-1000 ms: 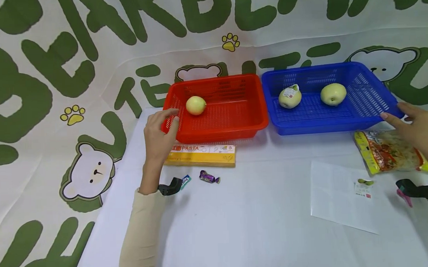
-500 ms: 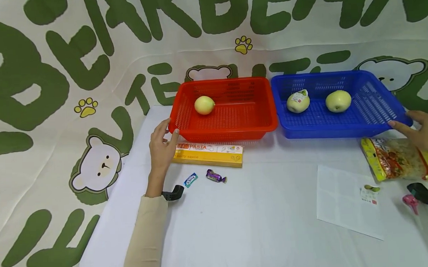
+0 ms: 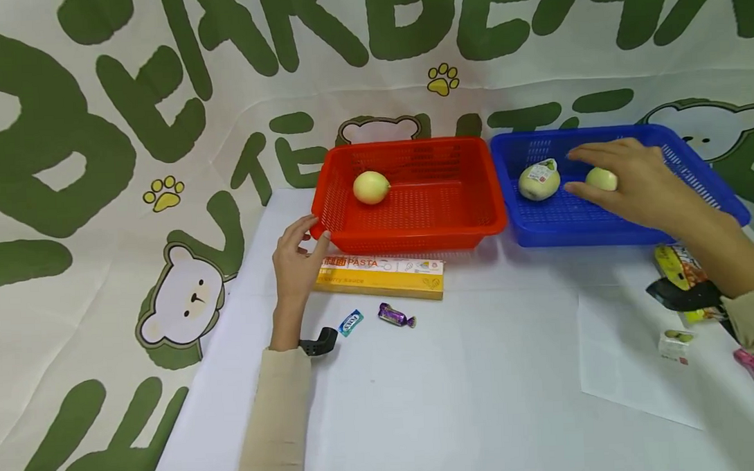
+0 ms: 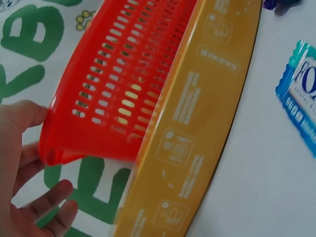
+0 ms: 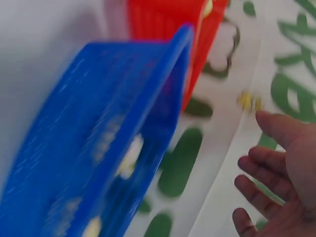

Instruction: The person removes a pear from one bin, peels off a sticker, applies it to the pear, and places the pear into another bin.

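Note:
My left hand (image 3: pixel 295 258) is at the near left corner of the red basket (image 3: pixel 415 242), thumb and fingers gripping the rim from either side. One pale yellow-green fruit (image 3: pixel 371 187) lies inside this basket. The left wrist view shows the thumb against the rim (image 4: pixel 45 136), with the other fingers loosely bent below the corner. My right hand (image 3: pixel 640 181) is held over the blue basket (image 3: pixel 601 236), fingers spread and nothing in them. Beneath it, a pale round fruit (image 3: pixel 601 179) is partly hidden by the hand. Beside that sits another fruit (image 3: pixel 539 181) with a paper label.
A yellow pasta box (image 3: pixel 381 282) lies before the red basket. Nearer are a blue-green wrapped packet (image 3: pixel 351 323) and a purple-wrapped candy (image 3: pixel 394 314). To the right are a clear plastic bag (image 3: pixel 625 372), a yellow food packet (image 3: pixel 677 266) and a pink lollipop (image 3: pixel 749 362).
My right hand has left the blue basket's right corner and moved left over the basket. My left hand has closed in on the red basket's corner. The head view has shifted slightly.

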`<state>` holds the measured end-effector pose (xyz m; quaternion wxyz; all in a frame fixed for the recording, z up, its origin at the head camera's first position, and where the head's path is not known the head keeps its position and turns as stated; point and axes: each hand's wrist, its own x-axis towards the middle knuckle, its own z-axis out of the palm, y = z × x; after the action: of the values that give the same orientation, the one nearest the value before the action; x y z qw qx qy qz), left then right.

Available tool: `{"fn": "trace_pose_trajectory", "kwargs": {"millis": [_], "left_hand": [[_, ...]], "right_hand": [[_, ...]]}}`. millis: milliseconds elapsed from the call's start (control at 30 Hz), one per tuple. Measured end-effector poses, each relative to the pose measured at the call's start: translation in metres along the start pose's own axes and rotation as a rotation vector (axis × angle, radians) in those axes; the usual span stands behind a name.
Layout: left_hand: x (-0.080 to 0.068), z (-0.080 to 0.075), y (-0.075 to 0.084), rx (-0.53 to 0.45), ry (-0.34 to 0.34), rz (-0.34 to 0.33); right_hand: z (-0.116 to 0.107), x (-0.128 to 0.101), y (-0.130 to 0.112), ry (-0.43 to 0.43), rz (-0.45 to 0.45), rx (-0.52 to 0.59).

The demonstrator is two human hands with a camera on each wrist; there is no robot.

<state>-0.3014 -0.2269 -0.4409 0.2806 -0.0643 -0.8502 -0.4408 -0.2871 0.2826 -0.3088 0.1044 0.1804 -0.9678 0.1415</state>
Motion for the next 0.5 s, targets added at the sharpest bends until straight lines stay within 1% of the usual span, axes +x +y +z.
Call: {"fn": "trace_pose_trajectory", "kwargs": {"millis": [100,233,300,400,500], "left_hand": [[-0.002,0.004,0.001,-0.013,0.006,-0.016],[-0.001,0.008,0.002,-0.033,0.01,-0.009],[0.001,0.009,0.002,-0.042,0.004,-0.002],[0.001,0.008,0.002,-0.035,0.006,-0.008],[0.0,0.005,0.001,-0.034,0.011,-0.017]], "right_hand": [[0.005,0.036,-0.026,-0.07,-0.143,0.001],[0.013,0.087,-0.054,-0.139,-0.266,-0.041],[0.019,0.113,-0.065,-0.184,-0.317,-0.068],[0.033,0.149,-0.081,-0.28,-0.391,-0.108],[0.051,0.179,-0.096,-0.365,-0.432,-0.116]]}}
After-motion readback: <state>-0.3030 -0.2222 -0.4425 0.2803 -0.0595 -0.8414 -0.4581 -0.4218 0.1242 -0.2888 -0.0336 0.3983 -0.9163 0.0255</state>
